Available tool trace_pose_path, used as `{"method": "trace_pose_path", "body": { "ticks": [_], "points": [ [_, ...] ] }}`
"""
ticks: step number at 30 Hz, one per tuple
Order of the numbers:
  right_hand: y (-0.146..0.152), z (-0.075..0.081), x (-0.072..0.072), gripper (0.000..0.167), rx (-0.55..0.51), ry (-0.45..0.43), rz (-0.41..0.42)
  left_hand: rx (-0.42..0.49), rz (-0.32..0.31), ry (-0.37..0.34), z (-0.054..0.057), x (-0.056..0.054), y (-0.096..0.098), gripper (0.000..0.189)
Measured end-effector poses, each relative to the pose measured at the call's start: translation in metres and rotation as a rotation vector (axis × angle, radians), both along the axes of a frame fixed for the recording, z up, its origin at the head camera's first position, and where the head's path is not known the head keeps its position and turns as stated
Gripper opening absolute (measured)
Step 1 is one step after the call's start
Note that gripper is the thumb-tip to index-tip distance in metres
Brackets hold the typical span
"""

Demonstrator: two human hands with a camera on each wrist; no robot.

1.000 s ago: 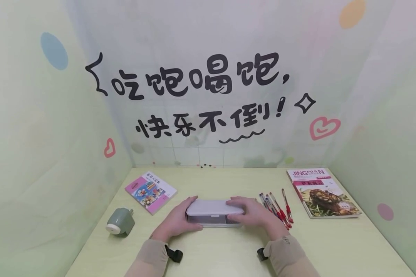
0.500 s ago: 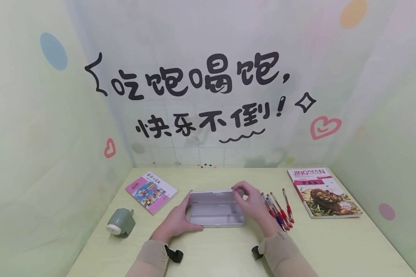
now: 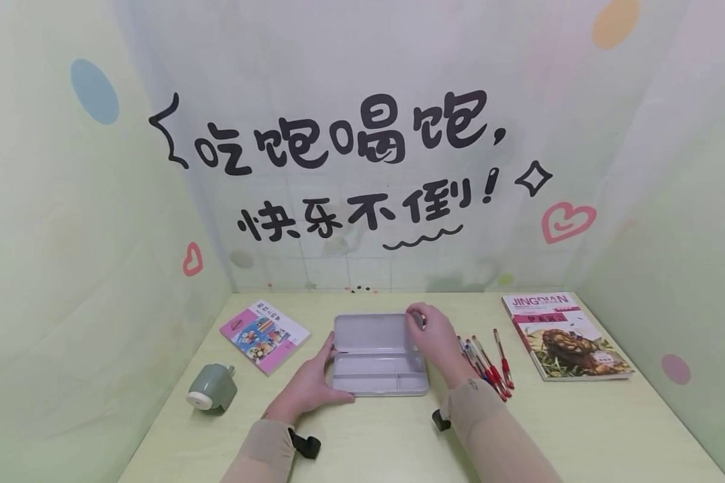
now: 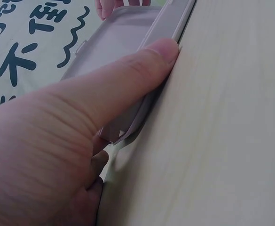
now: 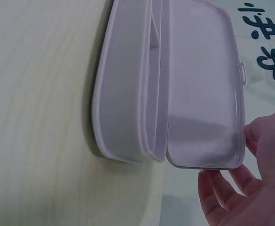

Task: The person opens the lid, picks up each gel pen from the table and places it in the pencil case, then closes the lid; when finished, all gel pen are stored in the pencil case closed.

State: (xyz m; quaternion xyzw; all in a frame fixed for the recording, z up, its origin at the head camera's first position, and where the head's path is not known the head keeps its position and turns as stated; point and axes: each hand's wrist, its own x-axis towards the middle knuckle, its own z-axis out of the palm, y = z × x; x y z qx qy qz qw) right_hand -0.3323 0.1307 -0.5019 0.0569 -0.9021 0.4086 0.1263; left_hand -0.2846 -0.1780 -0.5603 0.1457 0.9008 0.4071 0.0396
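Note:
A pale lilac pencil case (image 3: 362,384) stands on the table with its lid (image 3: 371,333) raised and leaning back. Its compartments hold nothing that I can see. My left hand (image 3: 305,386) grips the case at its left end, thumb along the front side and fingers around the back corner. At the lid's right corner, my right hand (image 3: 438,339) pinches the edge. In the right wrist view the thumb lies at the lid's rim and the fingertips (image 5: 208,181) sit behind its end.
Several pens (image 3: 489,365) with red and blue grips lie right of the case. Farther right is a magazine (image 3: 568,339). A pink booklet (image 3: 264,335) and a green pencil sharpener (image 3: 213,388) lie on the left. A printed curtain wall (image 3: 362,268) borders the table's back.
The lid has swung from nearly closed to upright and leaning back. My right hand has risen and moved back with it, while my left hand stays on the case.

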Motion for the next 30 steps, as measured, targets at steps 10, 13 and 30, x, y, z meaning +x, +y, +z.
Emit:
{"method": "trace_pose_path", "body": {
  "ticks": [10,13,30],
  "points": [
    [-0.002,-0.014,-0.010,0.041,0.015,-0.126,-0.014,-0.021,0.014,-0.004,0.001,-0.001,0.001,0.151],
    [-0.003,-0.015,-0.009,0.043,0.015,-0.137,-0.016,-0.018,0.019,-0.007,0.002,0.001,0.002,0.150],
    [0.076,-0.010,0.038,0.046,0.134,-0.053,-0.165,-0.029,0.036,-0.027,0.003,0.001,0.002,0.149]
  ]
}}
